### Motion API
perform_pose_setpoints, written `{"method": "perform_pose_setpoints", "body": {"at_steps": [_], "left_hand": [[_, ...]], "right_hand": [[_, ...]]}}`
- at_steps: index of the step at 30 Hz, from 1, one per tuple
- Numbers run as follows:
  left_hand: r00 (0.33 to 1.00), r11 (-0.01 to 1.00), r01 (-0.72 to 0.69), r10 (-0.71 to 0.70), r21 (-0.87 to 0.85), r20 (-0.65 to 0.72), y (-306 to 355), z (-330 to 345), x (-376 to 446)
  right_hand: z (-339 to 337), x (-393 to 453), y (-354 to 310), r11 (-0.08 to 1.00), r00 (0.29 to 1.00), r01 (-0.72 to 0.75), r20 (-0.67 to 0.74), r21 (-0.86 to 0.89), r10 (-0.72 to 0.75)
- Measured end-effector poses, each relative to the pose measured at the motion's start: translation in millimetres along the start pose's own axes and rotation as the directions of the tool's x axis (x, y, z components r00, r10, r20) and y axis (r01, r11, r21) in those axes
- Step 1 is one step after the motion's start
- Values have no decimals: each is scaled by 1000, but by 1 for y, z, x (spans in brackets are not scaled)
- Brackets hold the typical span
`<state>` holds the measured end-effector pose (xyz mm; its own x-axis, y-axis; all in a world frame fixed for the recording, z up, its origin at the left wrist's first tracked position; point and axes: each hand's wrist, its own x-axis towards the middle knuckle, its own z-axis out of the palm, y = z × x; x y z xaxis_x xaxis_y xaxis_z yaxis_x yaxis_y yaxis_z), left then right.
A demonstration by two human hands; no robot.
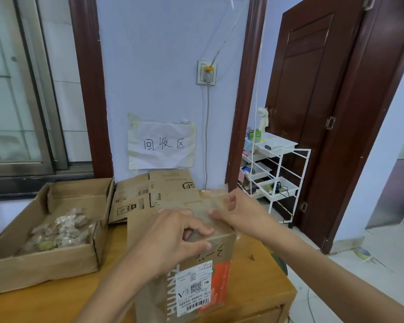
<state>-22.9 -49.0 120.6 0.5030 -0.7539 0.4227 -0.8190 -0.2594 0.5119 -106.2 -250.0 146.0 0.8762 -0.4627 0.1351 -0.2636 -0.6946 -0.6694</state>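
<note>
Wooden worktop (257,273) carries our cardboard box (222,243) at 6 o'clock. Our left hand (170,238) grips its near top edge to hold it steady, and our right hand (240,210) pinches the clear tape (210,203), we think to peel it.

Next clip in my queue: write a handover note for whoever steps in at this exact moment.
Left hand: grips the near top edge of the box.
Right hand: pinches the clear tape on the box top.
The box stands on the table. The tray at left holds crumpled scraps. Flattened cardboard leans on the wall.
Done: tape seems partly lifted.
Left: strip the rest, probably flatten the box.
</note>
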Motion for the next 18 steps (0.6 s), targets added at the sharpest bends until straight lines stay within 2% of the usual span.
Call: {"method": "perform_pose_setpoints", "body": {"at_steps": [3,7,9,12,14,16,18], "left_hand": [[1000,1000,5,-5,1,-1,3,0,-3],[999,999,30,-29,24,-18,5,-2,-5],[999,998,40,-40,38,0,8,-5,-7],[993,992,97,-102,-85,-64,10,-29,-6],[968,981,182,-190,-64,-163,5,-56,2],[924,945,326,-323,-21,-205,-6,-86,15],[869,876,474,-482,-87,-116,-16,-111,22]], "right_hand": [[-4,12,6,958,990,-123,102,258,100],[3,8,15,853,966,-254,163,456,201],[7,6,19,821,964,-263,169,507,204],[2,-1,9,884,992,-116,100,452,79],[-7,-5,-6,907,998,66,-23,417,-62],[-17,-12,-23,905,952,285,-201,316,-230],[-21,-26,-35,862,860,460,-346,211,-374]]}}
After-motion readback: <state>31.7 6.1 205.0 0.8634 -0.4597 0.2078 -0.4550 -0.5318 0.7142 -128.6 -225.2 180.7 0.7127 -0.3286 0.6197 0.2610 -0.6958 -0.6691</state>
